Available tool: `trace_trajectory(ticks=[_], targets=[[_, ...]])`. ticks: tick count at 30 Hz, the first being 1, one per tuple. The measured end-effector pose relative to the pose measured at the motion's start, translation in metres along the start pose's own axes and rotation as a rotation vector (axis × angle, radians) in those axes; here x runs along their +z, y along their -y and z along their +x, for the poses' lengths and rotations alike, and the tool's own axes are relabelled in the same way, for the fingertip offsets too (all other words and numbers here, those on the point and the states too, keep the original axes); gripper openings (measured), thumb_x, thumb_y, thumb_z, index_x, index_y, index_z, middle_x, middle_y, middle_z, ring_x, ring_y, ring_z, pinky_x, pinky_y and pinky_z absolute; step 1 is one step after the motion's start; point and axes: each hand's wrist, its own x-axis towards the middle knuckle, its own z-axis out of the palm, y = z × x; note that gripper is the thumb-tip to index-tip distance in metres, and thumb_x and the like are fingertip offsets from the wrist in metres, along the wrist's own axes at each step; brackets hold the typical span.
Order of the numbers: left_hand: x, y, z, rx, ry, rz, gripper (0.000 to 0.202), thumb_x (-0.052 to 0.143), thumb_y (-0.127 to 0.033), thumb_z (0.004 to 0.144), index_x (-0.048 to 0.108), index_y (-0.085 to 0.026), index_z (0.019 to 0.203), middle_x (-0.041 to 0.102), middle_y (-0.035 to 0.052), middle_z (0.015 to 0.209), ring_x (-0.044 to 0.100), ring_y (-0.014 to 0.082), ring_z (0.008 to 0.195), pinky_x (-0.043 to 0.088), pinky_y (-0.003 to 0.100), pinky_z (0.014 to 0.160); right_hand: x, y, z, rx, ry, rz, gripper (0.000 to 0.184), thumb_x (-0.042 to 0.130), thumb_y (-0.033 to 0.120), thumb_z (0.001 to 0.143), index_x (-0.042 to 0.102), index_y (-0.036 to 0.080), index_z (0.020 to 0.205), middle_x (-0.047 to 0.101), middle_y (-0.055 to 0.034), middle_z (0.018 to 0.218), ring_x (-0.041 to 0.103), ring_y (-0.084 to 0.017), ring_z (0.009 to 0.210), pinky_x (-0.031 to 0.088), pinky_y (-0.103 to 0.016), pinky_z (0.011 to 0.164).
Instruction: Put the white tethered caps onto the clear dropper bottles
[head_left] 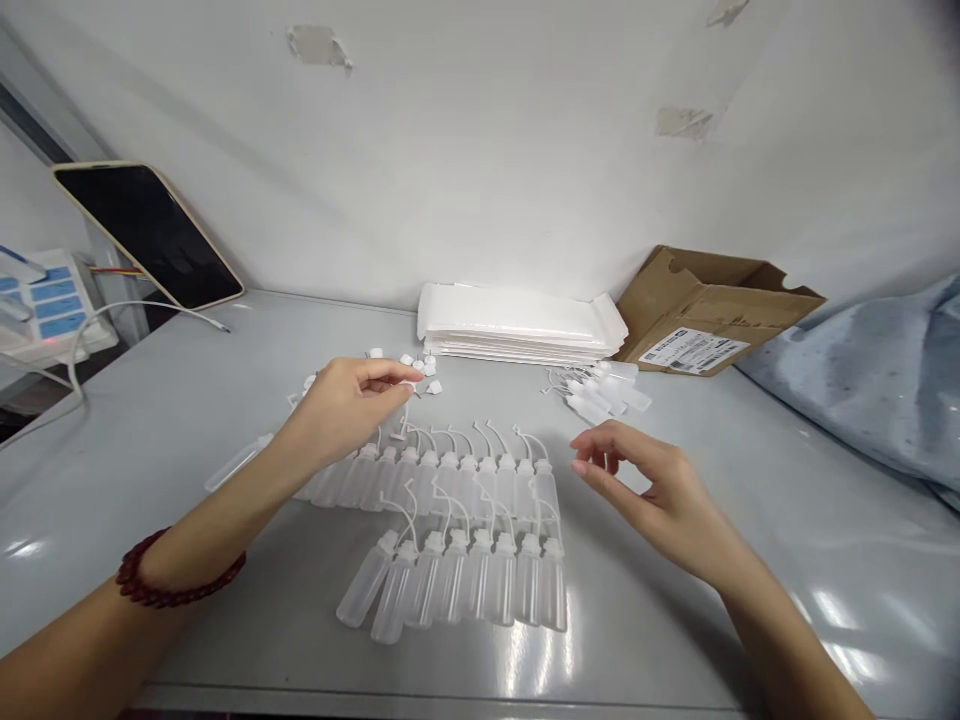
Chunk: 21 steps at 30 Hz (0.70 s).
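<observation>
Two rows of small translucent squeeze bottles (465, 575) lie side by side on the grey table (187, 430), each with a tethered cap. My left hand (341, 410) hovers over the back row (450, 470), thumb and forefinger pinched on a small white cap (415, 372) beside several loose caps (427, 366). My right hand (652, 490) floats to the right of the bottles, fingers curled and slightly apart, with nothing seen in them. A red bead bracelet (161, 585) circles my left wrist.
A stack of white plastic bags (517, 325) leans by the wall, next to a flattened cardboard box (705, 310). More bottles (604, 392) lie in front of it. A tablet (150, 235) and cables stand at far left; grey-blue cloth (877, 380) at right.
</observation>
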Motion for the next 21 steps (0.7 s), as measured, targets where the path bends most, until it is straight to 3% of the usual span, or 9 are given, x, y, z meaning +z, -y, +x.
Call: trace_trajectory(ticks=[5, 9, 14, 21], targets=[[0.000, 0.002, 0.000, 0.032, -0.020, -0.014, 0.019, 0.062, -0.036, 0.074, 0.072, -0.025, 0.086, 0.072, 0.0011, 0.078, 0.065, 0.0200, 0.071, 0.044, 0.024, 0.053, 0.004, 0.000, 0.001, 0.000, 0.009, -0.001, 0.012, 0.052, 0.029, 0.091, 0.061, 0.023, 0.090, 0.060, -0.0026, 0.077, 0.054, -0.016, 0.068, 0.036, -0.019, 0.038], [-0.001, -0.001, -0.002, 0.042, -0.032, 0.003, 0.014, 0.063, -0.035, 0.072, 0.068, -0.023, 0.077, 0.069, 0.0012, 0.073, 0.065, 0.0198, 0.069, 0.046, 0.025, 0.054, 0.005, -0.001, 0.002, 0.005, -0.001, 0.006, 0.013, 0.051, 0.030, 0.091, 0.062, 0.022, 0.090, 0.061, -0.0033, 0.078, 0.055, -0.016, 0.069, 0.035, -0.019, 0.037], [-0.001, -0.004, -0.003, 0.145, -0.105, 0.039, 0.011, 0.063, -0.032, 0.073, 0.062, -0.021, 0.075, 0.068, 0.0014, 0.085, 0.063, 0.0216, 0.085, 0.048, 0.032, 0.077, 0.008, 0.000, 0.002, 0.009, 0.012, 0.002, 0.012, 0.051, 0.029, 0.091, 0.061, 0.022, 0.089, 0.061, -0.0033, 0.079, 0.054, -0.016, 0.070, 0.036, -0.019, 0.038], [-0.002, -0.008, -0.006, 0.143, -0.144, -0.177, 0.017, 0.066, -0.031, 0.075, 0.062, -0.019, 0.086, 0.070, 0.0029, 0.089, 0.067, 0.0201, 0.088, 0.053, 0.031, 0.083, 0.012, -0.003, 0.003, -0.001, -0.024, 0.000, 0.014, 0.052, 0.031, 0.091, 0.062, 0.021, 0.089, 0.061, -0.0031, 0.076, 0.055, -0.016, 0.068, 0.037, -0.020, 0.038]])
